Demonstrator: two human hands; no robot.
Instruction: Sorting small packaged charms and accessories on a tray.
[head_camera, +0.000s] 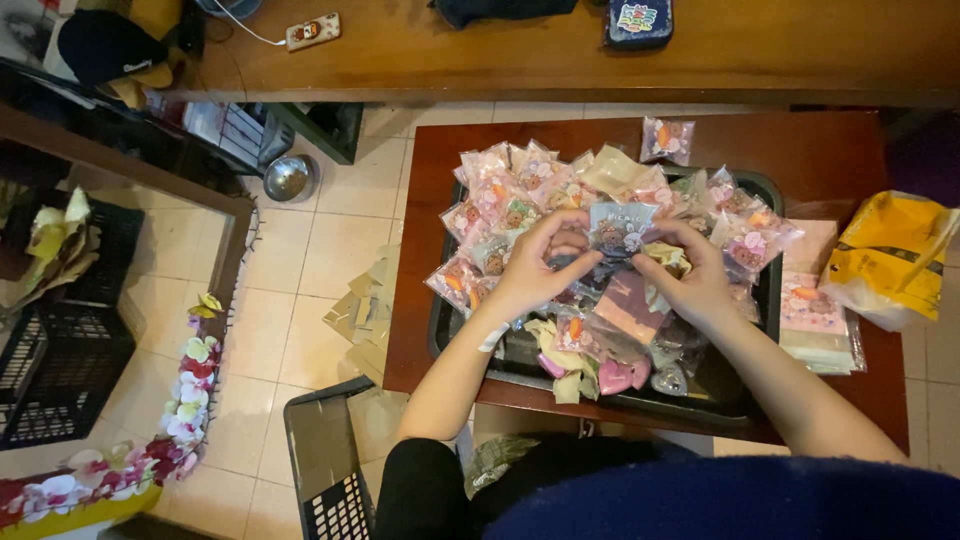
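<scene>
At the far left a black plastic crate stands on the tiled floor, with a garland of artificial orchids curving just beside it. Further right a small steel bowl sits on the tiles, and loose cardboard scraps lie against the edge of the dark red tabletop. A second crate shows near the person's knee.

On the tabletop rests a black tray, heaped with small printed cellophane packets in pink and pale colours. The left hand is above the tray's middle, its fingers curled and pinching the left edge of one small packet with a bluish top and a little figure printed on it. The right hand grasps the same packet from the other side, thumb and fingers closed on its right edge, so the packet is held upright between both hands, just over the heap. A few heart-shaped pieces lie at the tray's near rim.

One packet lies alone on the tabletop beyond the tray. Right of the tray sits a stack of flat pink bags, and at the far right a crumpled yellow plastic bag rests at the tabletop's edge.
</scene>
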